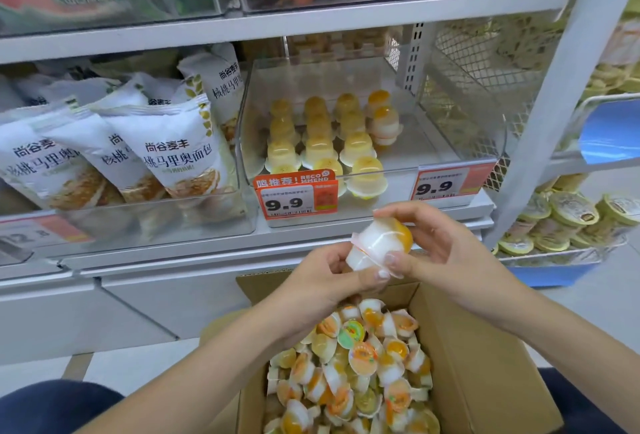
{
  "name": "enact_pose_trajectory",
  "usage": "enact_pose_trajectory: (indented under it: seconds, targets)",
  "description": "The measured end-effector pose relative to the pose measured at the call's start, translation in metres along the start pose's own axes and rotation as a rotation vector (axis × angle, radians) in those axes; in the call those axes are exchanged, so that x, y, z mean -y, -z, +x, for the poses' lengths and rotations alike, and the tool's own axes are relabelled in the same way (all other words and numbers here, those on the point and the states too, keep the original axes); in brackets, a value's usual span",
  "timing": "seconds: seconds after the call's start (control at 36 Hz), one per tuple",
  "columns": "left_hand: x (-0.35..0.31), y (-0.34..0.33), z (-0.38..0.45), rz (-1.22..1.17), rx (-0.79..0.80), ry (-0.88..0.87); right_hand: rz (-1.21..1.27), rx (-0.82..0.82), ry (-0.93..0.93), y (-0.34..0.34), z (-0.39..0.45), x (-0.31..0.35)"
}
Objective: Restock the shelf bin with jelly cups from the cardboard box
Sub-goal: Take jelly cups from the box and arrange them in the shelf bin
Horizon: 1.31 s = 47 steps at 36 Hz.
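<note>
Both hands, left hand (pixel 332 269) and right hand (pixel 440 246), are gripping 1 jelly cup (pixel 381 248); I'd be seating it dome-up beside the rows already in the shelf bin (pixel 450 142).

The white shelf (pixel 346 227) carries two clear bins side by side: the left bin (pixel 156 215) holds white bread bags (pixel 180 159) leaning back, the right bin (pixel 460 142) holds rows of jelly cups (pixel 318 146) set upside down in its left half. Orange price tags (pixel 296 196) reading 9.9 hang on the right bin's front. The floor (pixel 114 364) below carries an open box (pixel 485 364), full of loose cups (pixel 363 364).
</note>
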<state>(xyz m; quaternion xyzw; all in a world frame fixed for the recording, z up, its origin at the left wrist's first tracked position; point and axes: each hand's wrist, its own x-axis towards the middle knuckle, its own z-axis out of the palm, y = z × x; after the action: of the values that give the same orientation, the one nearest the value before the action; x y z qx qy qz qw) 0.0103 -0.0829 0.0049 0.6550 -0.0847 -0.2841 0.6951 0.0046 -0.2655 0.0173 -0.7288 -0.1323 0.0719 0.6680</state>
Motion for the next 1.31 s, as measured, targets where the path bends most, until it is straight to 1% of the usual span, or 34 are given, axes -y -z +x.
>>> enact_pose_trajectory:
  seconds: [0.14, 0.31, 0.36, 0.42, 0.47, 0.67, 0.78, 0.83, 0.92, 1.0, 1.14, 1.19, 1.22, 1.25, 1.31]
  targets:
    - [-0.002, -0.004, 0.006, -0.111, -0.004, -0.003, 0.033, 0.048, 0.001, 0.006, 0.002, 0.005]
    - [-0.001, -0.007, 0.008, -0.179, 0.01, 0.005, 0.04, 0.049, 0.011, 0.008, -0.001, 0.001]
    - [0.0, -0.007, 0.008, -0.227, 0.041, 0.036, -0.058, 0.122, 0.009, 0.015, -0.001, 0.002]
    - [0.0, -0.007, 0.006, -0.328, 0.106, 0.07, -0.163, 0.228, -0.013, 0.021, -0.002, 0.004]
    - [-0.001, -0.008, 0.004, -0.391, 0.175, 0.109, -0.178, 0.289, -0.044, 0.022, -0.004, 0.004]
    - [0.002, -0.006, 0.002, -0.497, 0.263, 0.18, -0.191, 0.209, -0.045, 0.014, -0.006, 0.003]
    - [0.003, -0.004, 0.005, -0.495, 0.211, 0.182, -0.284, 0.175, -0.029, 0.01, -0.003, -0.001]
    - [0.004, -0.004, 0.005, -0.472, 0.19, 0.188, -0.291, 0.187, -0.04, 0.009, -0.003, -0.001]
    - [0.003, -0.002, 0.004, -0.485, 0.199, 0.206, -0.288, 0.242, -0.058, 0.011, -0.002, 0.001]
    - [0.004, 0.0, 0.004, -0.503, 0.196, 0.224, -0.295, 0.248, -0.057, 0.012, -0.001, 0.003]
    - [0.006, 0.004, 0.006, -0.528, 0.23, 0.245, -0.402, 0.178, -0.012, 0.01, -0.002, 0.002]
    - [0.001, 0.006, 0.008, -0.503, 0.25, 0.244, -0.365, 0.111, -0.012, 0.011, 0.0, 0.006]
    - [-0.004, 0.008, 0.009, -0.434, 0.245, 0.235, -0.332, 0.06, -0.009, 0.012, 0.002, 0.01]
    - [-0.01, 0.01, 0.009, -0.318, 0.216, 0.217, -0.301, -0.008, -0.002, 0.014, 0.005, 0.016]
    - [-0.022, 0.016, 0.012, -0.002, 0.081, 0.155, -0.234, -0.177, 0.018, 0.024, 0.017, 0.033]
